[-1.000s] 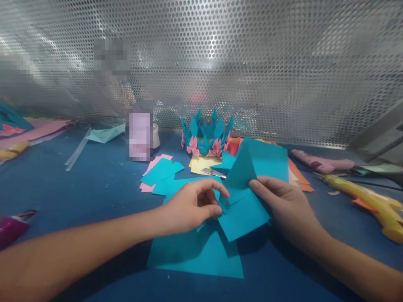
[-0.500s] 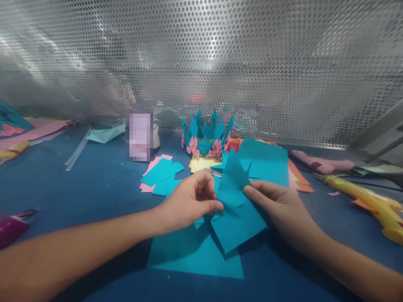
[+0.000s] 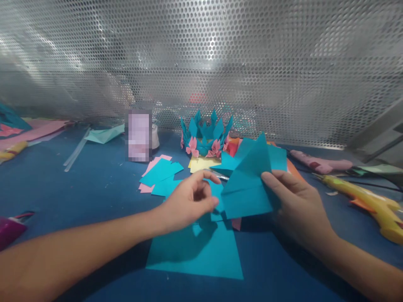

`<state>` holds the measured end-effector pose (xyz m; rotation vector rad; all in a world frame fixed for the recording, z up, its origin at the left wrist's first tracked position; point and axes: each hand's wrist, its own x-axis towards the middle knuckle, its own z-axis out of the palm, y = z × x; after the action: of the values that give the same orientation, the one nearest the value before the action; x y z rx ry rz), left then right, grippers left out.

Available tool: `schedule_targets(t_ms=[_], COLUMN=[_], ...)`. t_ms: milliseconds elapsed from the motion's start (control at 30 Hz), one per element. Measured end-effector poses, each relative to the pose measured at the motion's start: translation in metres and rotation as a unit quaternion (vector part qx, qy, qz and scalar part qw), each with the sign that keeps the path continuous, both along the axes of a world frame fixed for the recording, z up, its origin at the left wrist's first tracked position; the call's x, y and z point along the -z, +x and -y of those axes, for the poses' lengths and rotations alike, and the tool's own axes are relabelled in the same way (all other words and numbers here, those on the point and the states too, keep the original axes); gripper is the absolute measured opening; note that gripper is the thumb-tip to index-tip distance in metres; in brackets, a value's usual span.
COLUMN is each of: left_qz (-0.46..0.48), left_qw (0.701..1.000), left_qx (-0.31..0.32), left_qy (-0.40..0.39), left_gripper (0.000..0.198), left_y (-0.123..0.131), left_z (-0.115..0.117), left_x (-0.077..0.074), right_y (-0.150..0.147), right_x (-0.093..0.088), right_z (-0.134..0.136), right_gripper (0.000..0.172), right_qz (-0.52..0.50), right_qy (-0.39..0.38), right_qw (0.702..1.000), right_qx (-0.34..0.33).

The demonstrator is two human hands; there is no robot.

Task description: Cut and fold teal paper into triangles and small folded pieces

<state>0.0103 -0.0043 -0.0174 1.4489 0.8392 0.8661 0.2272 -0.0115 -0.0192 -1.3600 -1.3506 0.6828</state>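
Pinched between thumb and fingers of my right hand is a folded blue paper, its pointed tip upward and a crease across its middle. My left hand hovers just left of that paper, thumb and forefinger apart, holding nothing. Below both hands, a larger flat blue sheet lies on the table, partly in shadow. A pair of scissors shows only in part behind the hands. Farther back stands a blue paper crown with pink paper bows around its base.
Cut blue pieces lie over pink ones left of my hands. A yellow glue gun and a pink glue gun rest at the right. A white spool stands behind a blurred-out block. A perforated metal panel rises behind the table.
My left hand has let go of the folded blue paper. My right hand has carried it to the right and turned it, so its lower edge is now nearly level.
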Motion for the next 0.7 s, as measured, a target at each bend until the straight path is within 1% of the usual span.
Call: schedule_targets(t_ms=[67, 100, 133, 167, 233, 267, 300, 367, 433, 500, 567, 600, 667, 700], left_qz=[0.026, 0.033, 0.041, 0.037, 0.015, -0.001, -0.015, -0.032, -0.049, -0.084, -0.119, -0.154, -0.233, -0.268], left_qw=[0.997, 0.993, 0.990, 0.988, 0.987, 0.987, 0.987, 0.986, 0.988, 0.989, 0.988, 0.984, 0.966, 0.956], left_qx=[-0.079, -0.110, -0.133, -0.143, -0.125, -0.105, -0.083, -0.042, -0.004, 0.021, 0.047, 0.067, 0.109, 0.115], left_qy=[0.000, -0.012, -0.030, -0.052, -0.100, -0.121, -0.140, -0.158, -0.149, -0.123, -0.088, -0.060, -0.001, 0.033], left_gripper=[0.017, 0.014, 0.013, 0.013, 0.020, 0.025, 0.031, 0.038, 0.042, 0.042, 0.035, 0.030, 0.021, 0.020], left_y=[-0.001, -0.002, -0.002, -0.002, -0.002, -0.002, -0.001, -0.002, -0.004, -0.010, -0.017, -0.020, -0.027, -0.029], left_z=[-0.004, -0.006, -0.009, -0.010, -0.011, -0.010, -0.009, -0.007, -0.007, -0.012, -0.020, -0.024, -0.030, -0.032], left_x=[-0.004, -0.006, -0.008, -0.009, -0.011, -0.012, -0.014, -0.017, -0.021, -0.023, -0.024, -0.023, -0.022, -0.022], right_y=[0.001, 0.002, 0.003, 0.004, 0.008, 0.010, 0.011, 0.012, 0.011, 0.008, 0.006, 0.005, 0.003, 0.002], right_x=[-0.004, -0.006, -0.008, -0.010, -0.011, -0.011, -0.010, -0.006, -0.002, 0.001, 0.003, 0.003, 0.004, 0.004], right_z=[0.004, 0.006, 0.008, 0.009, 0.010, 0.011, 0.011, 0.012, 0.015, 0.018, 0.019, 0.019, 0.016, 0.013], right_gripper=[0.022, 0.016, 0.011, 0.009, 0.021, 0.025, 0.028, 0.030, 0.029, 0.029, 0.032, 0.034, 0.037, 0.038], right_qz=[0.077, 0.128, 0.184, 0.252, 0.374, 0.415, 0.451, 0.496, 0.523, 0.537, 0.539, 0.537, 0.538, 0.539], right_qy=[0.068, 0.118, 0.179, 0.241, 0.333, 0.370, 0.383, 0.400, 0.406, 0.410, 0.411, 0.411, 0.404, 0.398], right_qw=[0.994, 0.984, 0.966, 0.937, 0.854, 0.814, 0.786, 0.744, 0.718, 0.704, 0.699, 0.700, 0.703, 0.705], right_qx=[0.042, 0.041, 0.025, -0.030, -0.141, -0.166, -0.179, -0.201, -0.214, -0.221, -0.228, -0.230, -0.232, -0.233])
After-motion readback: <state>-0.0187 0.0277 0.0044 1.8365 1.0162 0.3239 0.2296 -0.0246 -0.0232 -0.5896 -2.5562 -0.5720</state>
